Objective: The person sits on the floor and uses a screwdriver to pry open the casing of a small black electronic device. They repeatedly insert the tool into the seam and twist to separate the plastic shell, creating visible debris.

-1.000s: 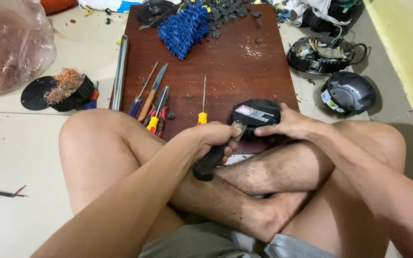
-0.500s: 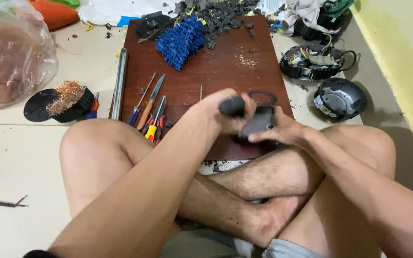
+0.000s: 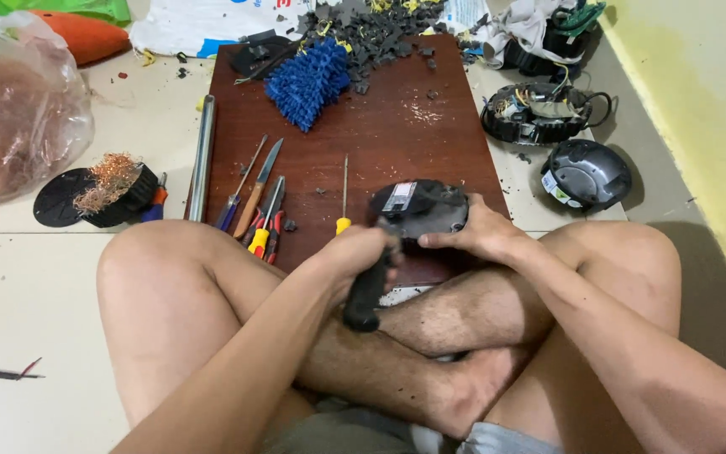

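I sit cross-legged in front of a dark red wooden board (image 3: 397,134). My left hand (image 3: 355,256) grips the black handle of a tool (image 3: 367,294), its head against a round black device (image 3: 418,208) lying on the board's near edge. My right hand (image 3: 476,235) holds that device from the right, fingers spread over its rim. A grey label shows on the device's top.
Several screwdrivers, a knife and pliers (image 3: 258,206) lie left of the device. A metal pipe (image 3: 202,155) lies along the board's left edge. A blue bristle piece (image 3: 308,80) and black fragments sit at the far end. Two opened round housings (image 3: 586,172) lie right; copper wire (image 3: 111,181) and a plastic bag (image 3: 18,109) left.
Half a second ago both hands held the tool and device raised over the board; now the device rests on the near edge and the tool handle points down toward my legs.
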